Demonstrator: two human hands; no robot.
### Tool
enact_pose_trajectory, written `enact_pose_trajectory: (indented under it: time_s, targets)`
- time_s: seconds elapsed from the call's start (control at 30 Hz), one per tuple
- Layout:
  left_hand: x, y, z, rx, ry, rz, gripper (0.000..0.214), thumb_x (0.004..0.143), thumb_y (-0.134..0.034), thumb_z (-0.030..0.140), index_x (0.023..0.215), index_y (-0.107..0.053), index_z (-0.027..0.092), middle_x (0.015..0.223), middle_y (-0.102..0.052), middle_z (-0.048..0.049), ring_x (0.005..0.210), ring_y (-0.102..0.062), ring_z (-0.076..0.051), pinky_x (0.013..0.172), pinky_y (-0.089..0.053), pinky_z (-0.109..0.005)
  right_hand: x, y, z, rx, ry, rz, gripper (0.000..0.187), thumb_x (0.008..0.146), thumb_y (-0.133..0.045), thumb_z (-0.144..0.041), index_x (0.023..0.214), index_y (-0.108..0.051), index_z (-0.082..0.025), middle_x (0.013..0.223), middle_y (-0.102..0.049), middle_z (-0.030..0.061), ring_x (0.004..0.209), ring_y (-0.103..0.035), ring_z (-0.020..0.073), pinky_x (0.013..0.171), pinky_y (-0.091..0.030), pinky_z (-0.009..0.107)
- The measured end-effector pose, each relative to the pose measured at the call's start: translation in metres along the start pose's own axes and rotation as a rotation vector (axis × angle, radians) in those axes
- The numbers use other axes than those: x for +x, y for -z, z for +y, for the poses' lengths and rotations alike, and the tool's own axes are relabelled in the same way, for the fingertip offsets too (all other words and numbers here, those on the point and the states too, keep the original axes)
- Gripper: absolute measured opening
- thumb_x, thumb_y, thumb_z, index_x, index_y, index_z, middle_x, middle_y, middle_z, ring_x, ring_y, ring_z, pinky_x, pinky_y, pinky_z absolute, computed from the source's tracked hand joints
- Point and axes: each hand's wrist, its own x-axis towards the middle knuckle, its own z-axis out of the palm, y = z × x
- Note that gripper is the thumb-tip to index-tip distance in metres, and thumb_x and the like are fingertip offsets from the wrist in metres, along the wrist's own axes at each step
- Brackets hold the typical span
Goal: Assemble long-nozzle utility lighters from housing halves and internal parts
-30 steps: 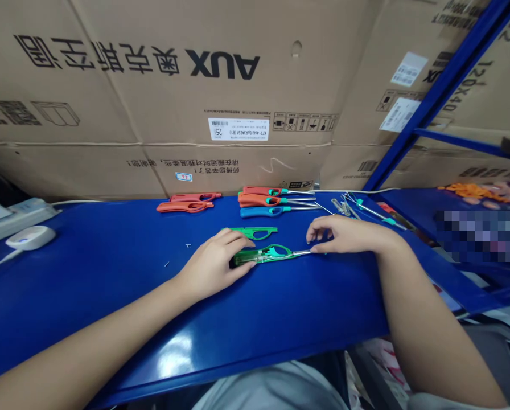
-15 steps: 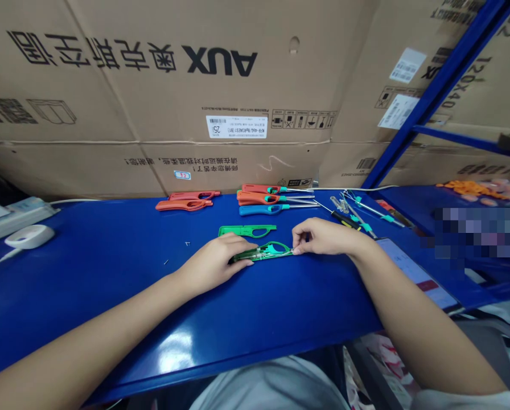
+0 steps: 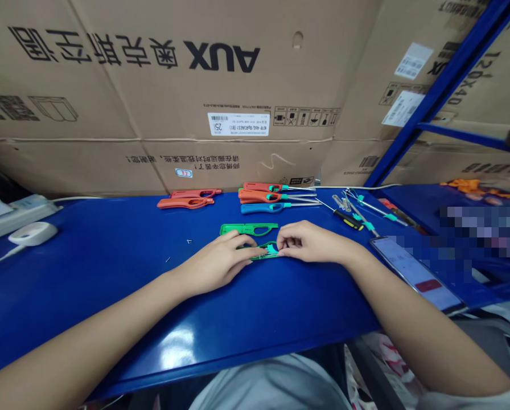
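Observation:
On the blue table lies an opened green lighter half (image 3: 263,256) with a teal trigger (image 3: 272,249) and inner parts in it. My left hand (image 3: 221,256) grips its left end, the fingers reaching across toward the trigger. At its right end my right hand (image 3: 308,242) is closed in a pinch at the nose; the fingertips cover what lies between them. Just behind is the matching green cover half (image 3: 249,229), with its inner side up.
Behind lie orange shells (image 3: 186,202), assembled lighters (image 3: 261,196) with metal tubes, a black-yellow screwdriver (image 3: 348,220), and metal rods with teal triggers (image 3: 390,217). A phone (image 3: 419,276) is at the right. Small screws (image 3: 189,241) lie left. Cardboard (image 3: 152,114) stands behind the table.
My right hand has moved left along the lighter half, closer to the trigger. My left fingers have shifted right, over the inner parts. The view has tilted slightly.

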Motion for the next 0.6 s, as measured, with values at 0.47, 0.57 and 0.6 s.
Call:
enact_pose_trajectory:
  time_s: [0.47,0.57,0.6]
  targets:
    - [0.001,0.001,0.009,0.214,-0.050,-0.046,0.051,0.097,-0.046,0.011,0.144,-0.052,0.031,0.125,-0.059,-0.0119,0.110,-0.054,-0.027,0.093,-0.050,-0.043,-0.002,-0.001,0.000,-0.041,0.014,0.012,0.010,0.081,-0.062,-0.014,0.088,-0.068,-0.017,0.077,-0.064,0.0002,0.062,-0.052,0.0104,0.059,-0.041,0.022]
    - [0.002,0.002,0.011,0.240,-0.051,-0.051,0.051,0.096,-0.047,0.011,0.144,-0.053,0.030,0.124,-0.060,-0.0123,0.109,-0.055,-0.028,0.093,-0.051,-0.043,-0.001,-0.002,-0.003,-0.074,0.042,0.031,0.011,0.081,-0.063,-0.013,0.090,-0.068,-0.016,0.077,-0.063,0.0002,0.062,-0.052,0.0100,0.060,-0.041,0.022]
    - [0.001,0.002,0.011,0.250,-0.053,-0.049,0.051,0.096,-0.048,0.011,0.143,-0.053,0.029,0.124,-0.061,-0.0122,0.109,-0.055,-0.028,0.093,-0.051,-0.043,-0.001,-0.002,-0.004,-0.084,0.051,0.034,0.011,0.081,-0.063,-0.013,0.090,-0.068,-0.016,0.078,-0.063,0.0004,0.063,-0.052,0.0100,0.060,-0.040,0.022]
